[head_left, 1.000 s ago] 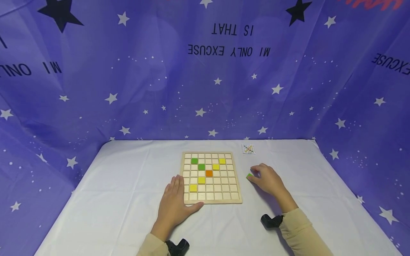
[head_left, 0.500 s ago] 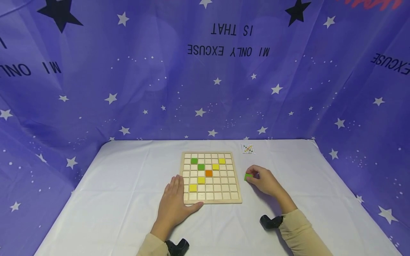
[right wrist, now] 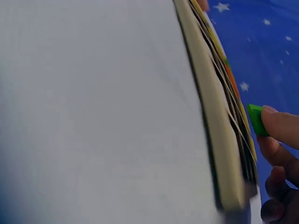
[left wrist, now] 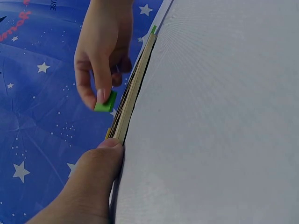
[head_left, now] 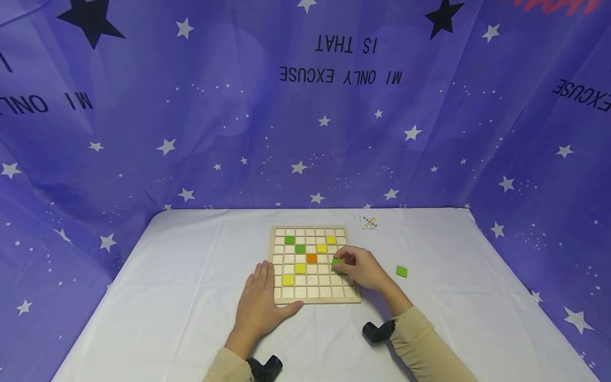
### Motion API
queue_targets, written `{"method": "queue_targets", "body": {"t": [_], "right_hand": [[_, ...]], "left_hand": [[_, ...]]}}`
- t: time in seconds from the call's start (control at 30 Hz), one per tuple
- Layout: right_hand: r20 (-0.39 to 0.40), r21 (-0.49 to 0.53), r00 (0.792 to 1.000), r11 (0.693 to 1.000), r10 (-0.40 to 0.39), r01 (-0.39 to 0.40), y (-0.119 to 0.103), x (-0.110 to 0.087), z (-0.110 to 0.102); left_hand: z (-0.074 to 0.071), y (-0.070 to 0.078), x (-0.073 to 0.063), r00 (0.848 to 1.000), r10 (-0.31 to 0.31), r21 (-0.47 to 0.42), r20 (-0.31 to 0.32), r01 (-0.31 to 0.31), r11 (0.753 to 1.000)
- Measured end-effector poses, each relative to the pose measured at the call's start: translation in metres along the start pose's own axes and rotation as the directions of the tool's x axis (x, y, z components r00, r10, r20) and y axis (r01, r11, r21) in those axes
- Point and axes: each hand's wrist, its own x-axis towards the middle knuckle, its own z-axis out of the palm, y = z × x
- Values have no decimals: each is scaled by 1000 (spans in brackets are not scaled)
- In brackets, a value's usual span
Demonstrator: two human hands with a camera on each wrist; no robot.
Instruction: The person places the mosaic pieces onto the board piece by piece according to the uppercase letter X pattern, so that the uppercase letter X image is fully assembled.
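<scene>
A wooden grid board [head_left: 315, 301] lies on the table, with green, yellow and one orange tile [head_left: 312, 258] set in its cells. My right hand [head_left: 365, 269] pinches a green tile [right wrist: 257, 120] between thumb and fingers, above the right part of the board. In the left wrist view that green tile [left wrist: 106, 102] is held clear of the board's surface. My left hand [head_left: 260, 302] lies with straight fingers along the board's left edge, its thumb at the front edge. Another green tile [head_left: 402, 271] rests on the cloth, right of the right hand.
A small printed card [head_left: 370, 222] with a coloured grid lies behind the board to the right. White cloth [head_left: 191, 297] covers the table. A purple star-patterned curtain [head_left: 305, 132] hangs at the back and sides.
My right hand has taken up a green tile and carried it left from the cloth to over the board. A second green tile has come into sight. The left hand stays put.
</scene>
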Motion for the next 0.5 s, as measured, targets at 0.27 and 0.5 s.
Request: {"method": "queue_targets", "body": {"t": [0.27,0.5], "right_hand": [[-4,-15,1000,1000,-17,17,-9,7,24],[4,-77,999,996,-34,34,-15,8,31]], "left_hand": [[1,1,0,1000,-3,1,5,3,1000],[0,0,0,1000,-1,9,0,1,1000]]}}
